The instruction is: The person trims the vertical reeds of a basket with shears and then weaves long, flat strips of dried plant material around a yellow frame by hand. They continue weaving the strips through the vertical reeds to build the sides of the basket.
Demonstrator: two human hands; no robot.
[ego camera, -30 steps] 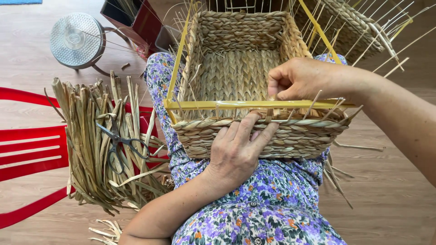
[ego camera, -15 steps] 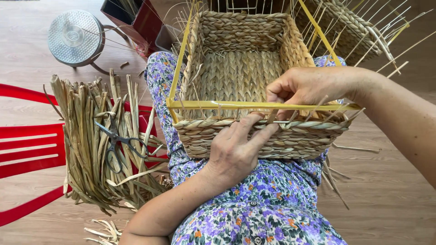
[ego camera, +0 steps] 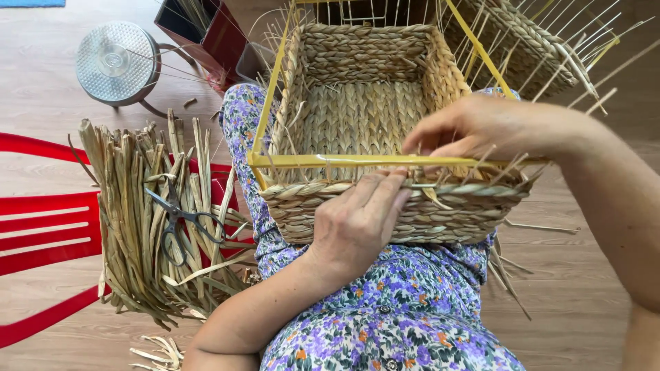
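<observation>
Clearly the work sits at the near rim of the woven basket [ego camera: 371, 117], which rests on the person's lap in the floral dress [ego camera: 405, 309], its yellow wire frame [ego camera: 323, 161] running across the top edge. The left hand [ego camera: 361, 223] lies flat against the outer wall at about 6 o'clock of the basket, fingers pressed together and pointing up to the rim, bracing the weave. The right hand [ego camera: 474, 127] comes over the rim from 3 o'clock, its fingertips closed in a pinch on a strand at the frame; exactly which strand cannot be told.

To do this well, I judge the bracing hand should keep firm against the wall so the row does not bulge, while the pinching hand pulls the strand snug under the yellow bar and level with the braid already laid.

Loose strand ends [ego camera: 512, 275] bristle from the right corner and could snag a sleeve or wrist. At 9 o'clock a bundle of dried reeds [ego camera: 137, 227] lies on a red plastic chair [ego camera: 41, 233], with scissors [ego camera: 180, 223] on top of it, within reach of the left arm. A round metal stool [ego camera: 117, 62] stands at 10 o'clock on the wooden floor [ego camera: 577, 302], and a second woven basket [ego camera: 522, 48] sits at 1 o'clock, well apart from the hands.
</observation>
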